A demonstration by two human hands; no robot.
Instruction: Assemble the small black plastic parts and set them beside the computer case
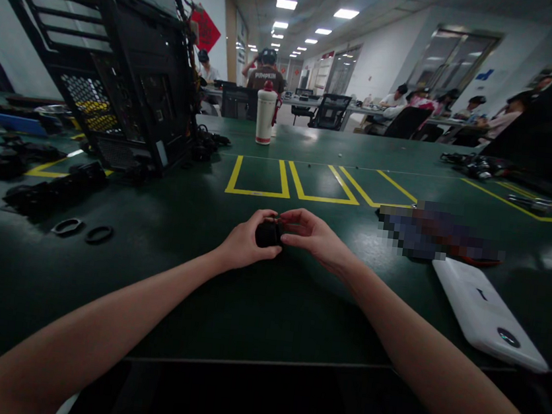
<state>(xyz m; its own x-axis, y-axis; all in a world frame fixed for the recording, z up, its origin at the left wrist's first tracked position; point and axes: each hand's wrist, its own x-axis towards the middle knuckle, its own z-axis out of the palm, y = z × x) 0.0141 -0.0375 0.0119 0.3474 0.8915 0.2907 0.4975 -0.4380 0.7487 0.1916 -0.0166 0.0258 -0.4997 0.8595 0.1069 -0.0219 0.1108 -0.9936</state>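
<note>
A small black object point(267, 234) is held just above the green table point(264, 312), near the middle of the view. My left hand point(248, 242) wraps round its left side, thumb below and fingers over the top. From the right, my right hand point(310, 234) touches it with thumb and fingertips, close to its upper right edge. What sort of part it is cannot be made out. On the table to the left lie a grey ring point(67, 228) and a black ring point(99, 235), side by side.
A black computer case point(135, 84) and black parts point(59, 189) stand left. Beyond the hands are yellow tape outlines point(257, 193) and a white bottle point(265, 118). A white device point(488, 311) lies right, near a blurred patch point(437, 232). People sit in the background.
</note>
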